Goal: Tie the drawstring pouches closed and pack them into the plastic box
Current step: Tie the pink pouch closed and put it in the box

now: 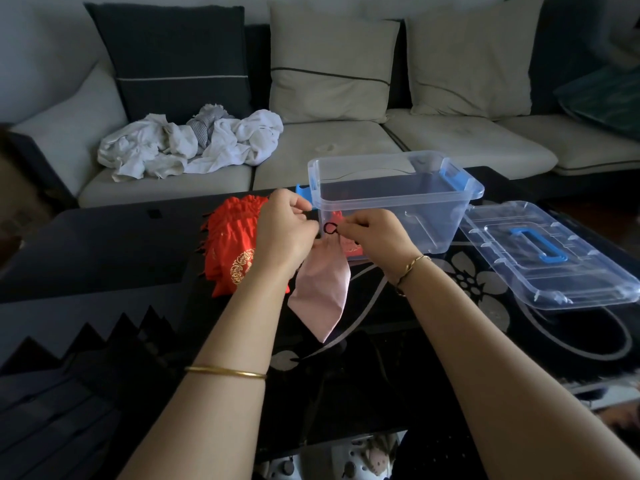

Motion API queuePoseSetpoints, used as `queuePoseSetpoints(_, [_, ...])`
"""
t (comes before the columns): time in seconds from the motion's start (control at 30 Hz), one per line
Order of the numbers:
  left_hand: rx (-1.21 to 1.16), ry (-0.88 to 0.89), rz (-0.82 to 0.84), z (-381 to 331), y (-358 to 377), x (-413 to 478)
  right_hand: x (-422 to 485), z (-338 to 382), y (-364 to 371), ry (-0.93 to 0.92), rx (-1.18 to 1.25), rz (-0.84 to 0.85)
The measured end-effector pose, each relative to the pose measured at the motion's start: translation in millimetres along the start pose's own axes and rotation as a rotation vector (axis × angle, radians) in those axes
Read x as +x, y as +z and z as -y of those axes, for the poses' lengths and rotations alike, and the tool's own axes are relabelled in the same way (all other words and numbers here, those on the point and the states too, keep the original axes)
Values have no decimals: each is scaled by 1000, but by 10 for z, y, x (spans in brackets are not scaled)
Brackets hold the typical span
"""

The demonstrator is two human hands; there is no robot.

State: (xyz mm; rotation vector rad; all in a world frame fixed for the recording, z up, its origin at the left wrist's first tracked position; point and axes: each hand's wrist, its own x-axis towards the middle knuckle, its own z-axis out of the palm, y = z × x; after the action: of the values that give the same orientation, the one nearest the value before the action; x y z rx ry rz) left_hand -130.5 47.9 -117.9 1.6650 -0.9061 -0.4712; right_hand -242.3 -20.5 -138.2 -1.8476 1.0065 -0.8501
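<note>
Pouch (320, 292) of plain pink cloth, its neck gathered under a looped black drawstring (330, 227), hangs neck-up over the counter (104, 244), long axis near vertical, bottom corner nearest the viewer. Left hand (284, 230) and right hand (374, 233) each pinch the cord, just in front of the clear plastic box (398, 188).

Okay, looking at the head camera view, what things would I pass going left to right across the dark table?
pile of red pouches → pink pouch → clear plastic box → box lid
</note>
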Motion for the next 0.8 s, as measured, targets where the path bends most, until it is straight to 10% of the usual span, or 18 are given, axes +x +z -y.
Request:
queuePoseSetpoints(0.23, [317, 335, 73, -22, 42, -64, -48, 24, -60, 140, 270, 41])
queuePoseSetpoints(0.57, [458, 331, 8, 16, 102, -15, -40, 21, -67, 121, 382, 148])
queuePoseSetpoints(0.8, [496, 337, 22, 93, 12, 32, 26, -83, -137, -23, -5, -5])
